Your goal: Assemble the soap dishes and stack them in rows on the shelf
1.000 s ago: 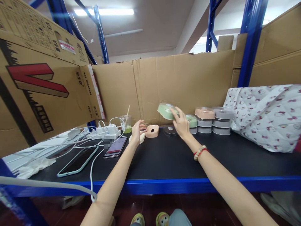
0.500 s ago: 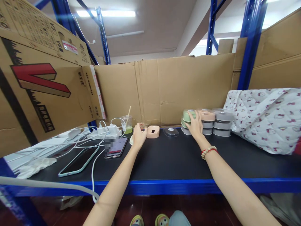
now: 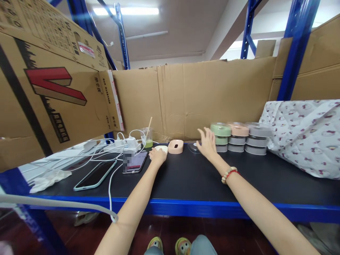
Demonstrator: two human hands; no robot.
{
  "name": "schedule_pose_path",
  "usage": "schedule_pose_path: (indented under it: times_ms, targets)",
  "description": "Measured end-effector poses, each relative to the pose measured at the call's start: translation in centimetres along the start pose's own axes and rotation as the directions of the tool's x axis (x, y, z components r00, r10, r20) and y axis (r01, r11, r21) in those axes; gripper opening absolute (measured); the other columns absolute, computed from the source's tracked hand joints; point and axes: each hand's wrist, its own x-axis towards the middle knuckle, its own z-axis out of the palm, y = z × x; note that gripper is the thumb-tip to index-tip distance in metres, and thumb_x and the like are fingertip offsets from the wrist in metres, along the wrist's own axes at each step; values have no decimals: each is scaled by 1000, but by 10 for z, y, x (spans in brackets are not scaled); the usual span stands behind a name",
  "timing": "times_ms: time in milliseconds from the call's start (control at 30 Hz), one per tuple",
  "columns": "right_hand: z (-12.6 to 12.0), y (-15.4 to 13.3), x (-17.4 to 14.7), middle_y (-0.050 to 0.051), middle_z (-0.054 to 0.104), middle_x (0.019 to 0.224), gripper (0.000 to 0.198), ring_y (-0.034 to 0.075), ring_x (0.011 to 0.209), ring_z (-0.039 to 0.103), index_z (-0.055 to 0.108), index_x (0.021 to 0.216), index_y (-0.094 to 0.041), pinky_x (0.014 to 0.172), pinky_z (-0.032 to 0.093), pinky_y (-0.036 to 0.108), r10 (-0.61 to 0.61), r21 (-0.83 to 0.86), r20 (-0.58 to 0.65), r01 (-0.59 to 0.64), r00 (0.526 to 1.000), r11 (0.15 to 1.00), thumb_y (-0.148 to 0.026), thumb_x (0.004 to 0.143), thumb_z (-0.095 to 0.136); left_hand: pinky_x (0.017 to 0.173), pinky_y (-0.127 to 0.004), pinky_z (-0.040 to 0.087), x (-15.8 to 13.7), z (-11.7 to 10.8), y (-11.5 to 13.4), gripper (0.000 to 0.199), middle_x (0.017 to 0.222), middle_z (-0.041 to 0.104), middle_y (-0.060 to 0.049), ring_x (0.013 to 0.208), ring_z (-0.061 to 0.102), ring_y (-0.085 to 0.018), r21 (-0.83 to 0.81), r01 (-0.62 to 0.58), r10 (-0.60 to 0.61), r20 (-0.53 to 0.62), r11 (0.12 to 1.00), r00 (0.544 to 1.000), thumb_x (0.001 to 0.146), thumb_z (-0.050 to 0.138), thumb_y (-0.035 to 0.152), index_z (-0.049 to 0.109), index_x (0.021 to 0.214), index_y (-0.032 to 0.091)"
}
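Observation:
My left hand (image 3: 157,157) has its fingers curled at the near edge of a shallow cream-coloured oval container (image 3: 162,148) on the black shelf. Just right of it lies a pink rounded container (image 3: 175,146) with a dark oval slot. My right hand (image 3: 208,143) is in the air, fingers spread and holding nothing. It partly covers a clear oval lid (image 3: 193,148) with a white round sticker. To its right stand three stacks of lidded containers: a green-topped stack (image 3: 221,130), a pink-topped stack (image 3: 238,129) and a grey-topped stack (image 3: 258,130).
A phone (image 3: 136,162) and a second phone (image 3: 96,174) lie at left among white cables and a charger strip (image 3: 130,143). A cup (image 3: 147,138) with green drink and a straw stands behind. A patterned bag (image 3: 305,138) sits far right; cardboard (image 3: 212,95) walls the back.
My right hand has let go of the green container on the stack and moved left towards the clear lid. My left hand has lowered onto the cream container.

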Motion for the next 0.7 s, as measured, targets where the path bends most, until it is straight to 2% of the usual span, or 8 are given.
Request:
schedule_pose_path:
  times_ms: [67, 167, 300, 400, 467, 567, 633, 700]
  targets:
    - [8, -20, -6, 18, 39, 136, 54, 28, 132, 30, 44, 129, -12, 111, 15, 53, -130, 44, 154, 124, 979, 991, -21, 76, 48, 95, -47, 30, -1, 0, 0, 18, 124, 49, -23, 117, 45, -39, -7, -15, 14, -8, 1000, 1000, 73, 51, 14, 64, 85, 15]
    - [24, -41, -16, 18, 38, 138, 58, 26, 133, 30, 43, 132, -11, 110, 19, 51, -302, 141, 353, 269, 885, 953, -25, 75, 51, 93, -45, 32, -2, -2, 2, 18, 118, 54, -21, 116, 46, -35, -21, -46, 45, -22, 999, 999, 75, 48, 11, 62, 85, 17]
    - [30, -47, -21, 18, 35, 141, 61, 25, 135, 28, 37, 137, -12, 109, 23, 50, -334, 215, 485, 260, 808, 942, -30, 80, 49, 86, -40, 38, -2, -3, 2, 29, 119, 52, -22, 112, 50, -34, -75, -24, 22, -33, 997, 999, 70, 56, 13, 56, 99, 15]
    - [20, -45, -18, 18, 39, 138, 60, 26, 131, 34, 37, 137, -11, 106, 26, 51, -266, 183, 538, 197, 800, 963, -30, 81, 50, 91, -41, 37, 0, -2, 1, 43, 120, 48, -27, 116, 46, -37, -150, 54, -57, -20, 987, 998, 62, 66, 16, 53, 102, 11]
    - [12, -44, -15, 17, 45, 133, 56, 26, 125, 42, 43, 133, -12, 103, 31, 49, -247, 168, 508, 186, 825, 968, -27, 79, 53, 94, -42, 35, 2, -2, 1, 43, 121, 47, -29, 120, 42, -38, -203, 100, -100, 9, 974, 995, 56, 70, 16, 54, 95, 10]
    - [6, -43, -13, 15, 53, 123, 46, 25, 115, 50, 54, 121, -13, 96, 39, 44, -246, 169, 464, 187, 851, 968, -24, 76, 58, 95, -43, 35, 6, 0, -1, 38, 120, 48, -27, 122, 40, -39, -266, 125, -123, 26, 956, 992, 49, 73, 16, 54, 82, 15]
    - [7, -42, -13, 13, 58, 115, 37, 23, 111, 53, 61, 111, -14, 93, 42, 40, -251, 187, 480, 181, 841, 966, -25, 76, 61, 93, -42, 37, 10, 1, -4, 40, 119, 50, -24, 123, 40, -38, -283, 122, -123, 15, 951, 992, 46, 75, 17, 52, 78, 17]
    - [11, -39, -12, 10, 62, 108, 28, 21, 105, 57, 65, 102, -16, 89, 45, 36, -258, 208, 483, 177, 837, 962, -27, 76, 63, 91, -41, 40, 14, 3, -6, 45, 117, 52, -21, 124, 39, -37, -405, 153, -153, 32, 901, 988, 40, 77, 14, 49, 76, 18]
